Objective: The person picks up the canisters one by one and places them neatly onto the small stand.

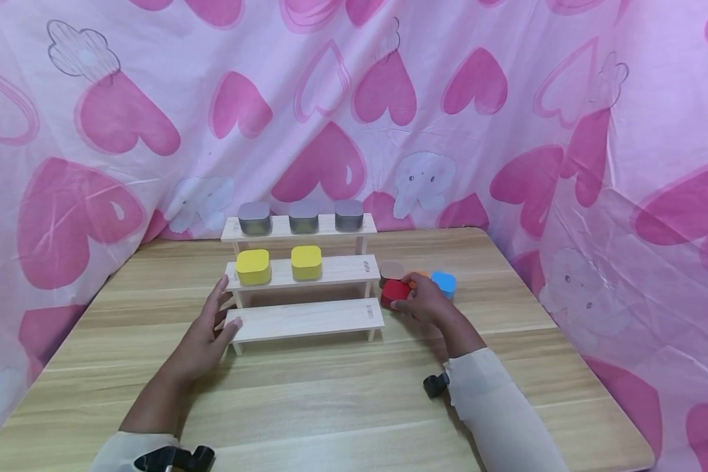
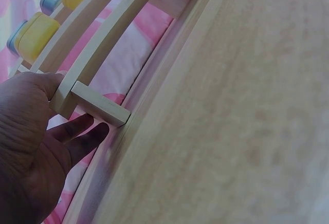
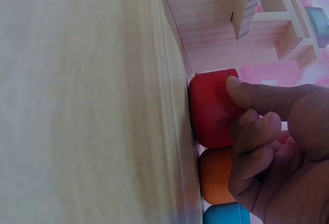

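Judging the stand [image 1: 345, 267] partly filled, we see grey tins [image 1: 303, 221] and yellow tins [image 1: 307, 263] above its bare lowest tier [image 1: 307, 321], our left hand [image 1: 200, 347] spread at its left end, our right hand [image 1: 432, 303] pinching the red tin [image 1: 393, 295] beside its right end, other tins [image 1: 445, 283] unplaced there.

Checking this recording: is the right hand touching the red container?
Touching. The right wrist view shows it: the thumb of the right hand lies against the upper edge of the red container, with no gap visible.
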`<state>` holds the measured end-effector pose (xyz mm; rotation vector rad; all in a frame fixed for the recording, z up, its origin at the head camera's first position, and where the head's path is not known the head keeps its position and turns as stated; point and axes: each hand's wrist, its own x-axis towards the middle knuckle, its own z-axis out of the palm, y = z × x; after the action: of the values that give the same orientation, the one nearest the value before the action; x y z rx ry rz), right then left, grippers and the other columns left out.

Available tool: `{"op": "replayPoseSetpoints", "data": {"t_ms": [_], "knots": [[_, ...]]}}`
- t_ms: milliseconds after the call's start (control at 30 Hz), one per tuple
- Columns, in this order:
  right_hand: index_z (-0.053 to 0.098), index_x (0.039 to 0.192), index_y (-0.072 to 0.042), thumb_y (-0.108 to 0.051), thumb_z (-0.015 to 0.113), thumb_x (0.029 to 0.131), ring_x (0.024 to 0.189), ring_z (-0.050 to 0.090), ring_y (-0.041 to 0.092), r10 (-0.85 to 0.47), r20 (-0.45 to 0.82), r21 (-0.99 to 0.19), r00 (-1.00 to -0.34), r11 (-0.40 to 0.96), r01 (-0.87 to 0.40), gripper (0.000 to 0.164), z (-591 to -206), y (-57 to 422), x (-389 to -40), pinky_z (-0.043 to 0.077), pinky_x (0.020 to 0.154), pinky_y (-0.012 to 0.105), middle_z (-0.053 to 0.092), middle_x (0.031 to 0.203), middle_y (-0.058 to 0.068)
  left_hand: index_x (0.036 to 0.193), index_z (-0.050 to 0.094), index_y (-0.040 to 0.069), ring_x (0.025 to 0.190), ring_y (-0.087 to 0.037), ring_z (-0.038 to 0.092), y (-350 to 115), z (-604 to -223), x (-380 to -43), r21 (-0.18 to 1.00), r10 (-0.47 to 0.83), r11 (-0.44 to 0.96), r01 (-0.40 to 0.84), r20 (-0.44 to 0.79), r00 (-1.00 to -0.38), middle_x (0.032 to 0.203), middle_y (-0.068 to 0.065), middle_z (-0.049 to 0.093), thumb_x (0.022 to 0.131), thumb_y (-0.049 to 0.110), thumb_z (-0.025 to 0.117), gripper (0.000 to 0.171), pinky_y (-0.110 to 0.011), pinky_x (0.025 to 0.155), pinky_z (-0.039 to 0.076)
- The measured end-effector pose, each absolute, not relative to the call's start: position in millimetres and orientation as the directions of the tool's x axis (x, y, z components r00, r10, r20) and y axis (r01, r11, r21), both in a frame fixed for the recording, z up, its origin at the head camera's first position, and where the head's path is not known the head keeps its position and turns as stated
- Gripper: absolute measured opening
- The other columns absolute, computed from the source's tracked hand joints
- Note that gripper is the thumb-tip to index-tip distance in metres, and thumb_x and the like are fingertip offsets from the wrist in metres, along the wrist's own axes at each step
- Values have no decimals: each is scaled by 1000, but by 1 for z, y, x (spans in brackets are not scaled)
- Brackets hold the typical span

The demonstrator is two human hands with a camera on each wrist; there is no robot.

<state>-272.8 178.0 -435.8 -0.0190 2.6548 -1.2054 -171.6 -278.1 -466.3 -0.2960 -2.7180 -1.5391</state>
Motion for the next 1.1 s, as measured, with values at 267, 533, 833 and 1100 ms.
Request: {"op": "replayPoseSetpoints", "data": {"t_ms": [267, 533, 833, 1100], "knots": [[55, 147, -10, -19, 90, 90, 85, 64, 24, -100, -191, -728, -976, 682, 73, 67, -433, 179, -270, 60, 63, 27, 65, 120, 18, 171, -13, 52, 160, -62, 30, -279, -467, -171, 850, 161, 500, 165, 97, -982, 178, -29, 23, 114, 25, 60, 96, -80, 121, 33], [54, 146, -12, -21, 90, 91, 82, 64, 24, -105, -187, -752, -977, 655, 74, 66, -429, 184, -266, 61, 63, 28, 67, 122, 18, 170, -13, 55, 160, -62, 29, -280, -470, -171, 846, 160, 507, 166, 97, -982, 178, -29, 22, 114, 26, 59, 95, -80, 121, 32], [56, 142, -8, -23, 90, 90, 65, 59, 20, -129, -119, -789, -984, 614, 15, 63, -421, 191, -263, 58, 59, 28, 69, 95, 12, 170, -14, 56, 160, -62, 29, -280, -469, -171, 845, 159, 510, 161, 92, -983, 178, -29, 22, 114, 27, 59, 96, -79, 122, 33], [57, 139, -4, -16, 87, 90, 58, 53, 17, -139, -79, -873, -987, 488, 1, 58, -414, 195, -260, 51, 54, 27, 65, 77, 7, 170, -14, 54, 160, -63, 29, -279, -468, -170, 847, 158, 506, 160, 91, -983, 179, -29, 21, 114, 26, 59, 96, -79, 122, 33]]}}
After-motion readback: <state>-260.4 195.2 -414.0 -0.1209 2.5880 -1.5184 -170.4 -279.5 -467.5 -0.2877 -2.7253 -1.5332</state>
